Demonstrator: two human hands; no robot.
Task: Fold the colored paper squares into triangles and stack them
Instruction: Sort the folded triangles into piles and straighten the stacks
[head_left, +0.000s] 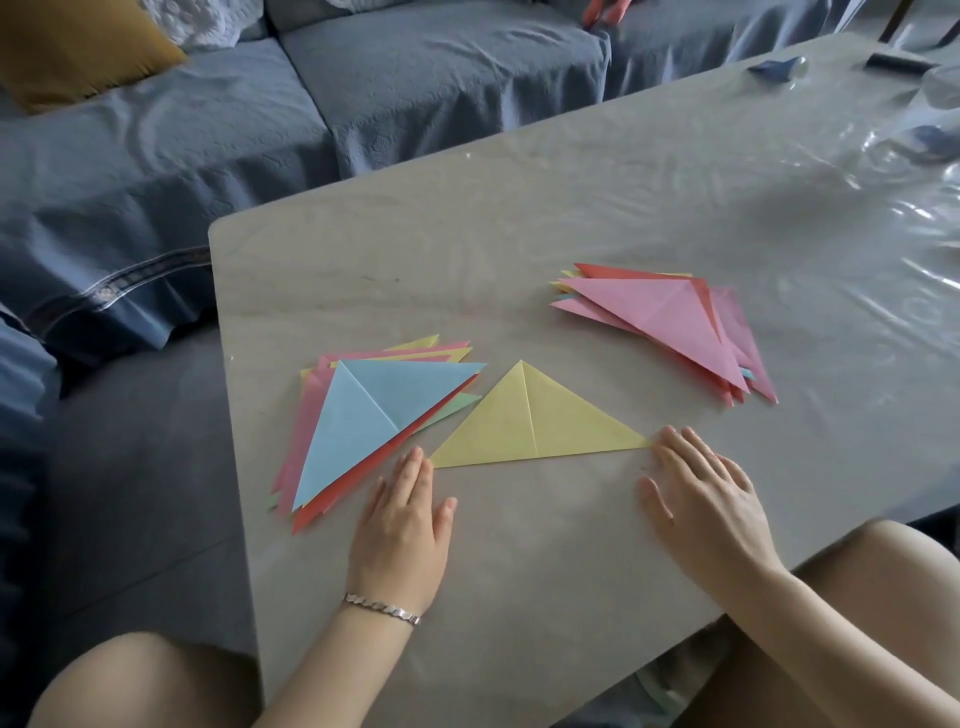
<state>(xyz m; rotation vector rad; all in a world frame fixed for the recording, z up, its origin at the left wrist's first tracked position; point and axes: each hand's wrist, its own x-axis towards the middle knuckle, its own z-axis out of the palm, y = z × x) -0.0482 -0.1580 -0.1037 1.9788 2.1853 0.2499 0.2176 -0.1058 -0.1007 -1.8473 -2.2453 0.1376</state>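
Observation:
A yellow paper triangle (535, 421) lies flat on the grey table (519, 234), long edge toward me, with a crease down its middle. My left hand (402, 514) rests flat with straight fingers, its fingertips at the triangle's left corner. Flat on the table too, my right hand (701, 488) has its fingertips at the right corner. Left of the yellow piece lies a stack of folded triangles (363, 415) with a light blue one on top. At the back right is a second stack (670, 322) topped by a pink triangle.
A blue-covered sofa (363, 93) runs along the table's far and left sides, with a mustard cushion (67, 47). Clear plastic sheeting (893, 171) and a small blue object (774, 70) lie at the table's far right. My knees sit below the near edge.

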